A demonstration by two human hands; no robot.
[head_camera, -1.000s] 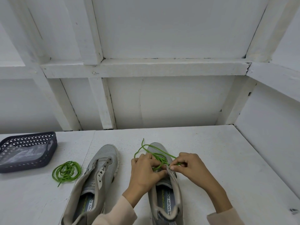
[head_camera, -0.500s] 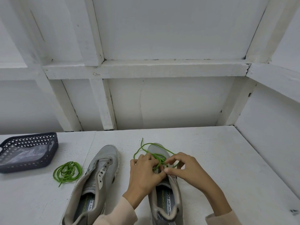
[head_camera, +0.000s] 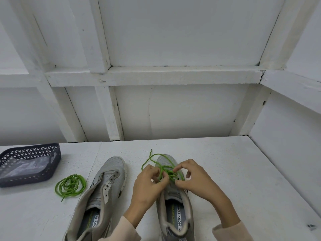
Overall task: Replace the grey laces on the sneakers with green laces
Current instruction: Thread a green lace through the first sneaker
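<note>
White table [head_camera: 234,173] seen from above, white panelled wall [head_camera: 173,110] behind. Two grey shoes side by side, toes pointing away. Left shoe [head_camera: 111,173] lying open, eyelets showing, printed insole visible. Right shoe [head_camera: 177,218] under both hands, green lace [head_camera: 167,171] partly threaded across its front eyelets, loose ends looping over the toe and out to the left. Left hand [head_camera: 147,186] curled at the shoe's left side, thumb and forefinger pinching the lace. Right hand [head_camera: 198,180] curled at the right side, forefinger and thumb hooked round the lace by the eyelets, remaining fingers bent and raised. Pale sleeves [head_camera: 128,230] at both wrists. Second green lace in a loose coil [head_camera: 70,186], flat on the table just left of the left shoe. Further left, dark mesh basket [head_camera: 26,179] holding something clear and crinkled, contents hard to make out.
</note>
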